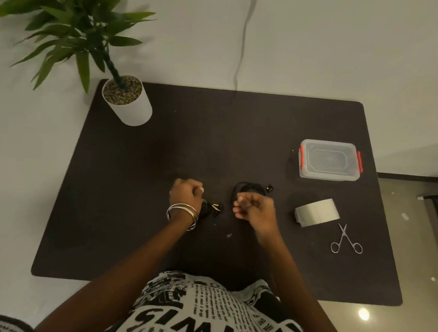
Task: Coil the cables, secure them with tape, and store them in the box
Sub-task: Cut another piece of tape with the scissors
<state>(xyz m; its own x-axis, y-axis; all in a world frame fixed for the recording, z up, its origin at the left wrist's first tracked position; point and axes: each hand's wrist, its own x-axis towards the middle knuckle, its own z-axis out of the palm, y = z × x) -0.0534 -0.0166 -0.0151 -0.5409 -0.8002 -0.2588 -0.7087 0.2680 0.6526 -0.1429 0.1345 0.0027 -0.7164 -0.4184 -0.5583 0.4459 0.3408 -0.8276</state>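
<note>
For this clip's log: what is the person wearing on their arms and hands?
Both forearms are bare, with no sleeves in view. The left hand has a stack of thin silver bangles at its wrist. The right hand seems to carry a ring on one finger, too small to be sure. No gloves or watch.

Bare mat (160, 146) fills the frame's centre and left, while box (330, 160), tape roll (317, 212) and scissors (346, 240) crowd the right and a potted plant (127, 99) blocks the upper left.
</note>
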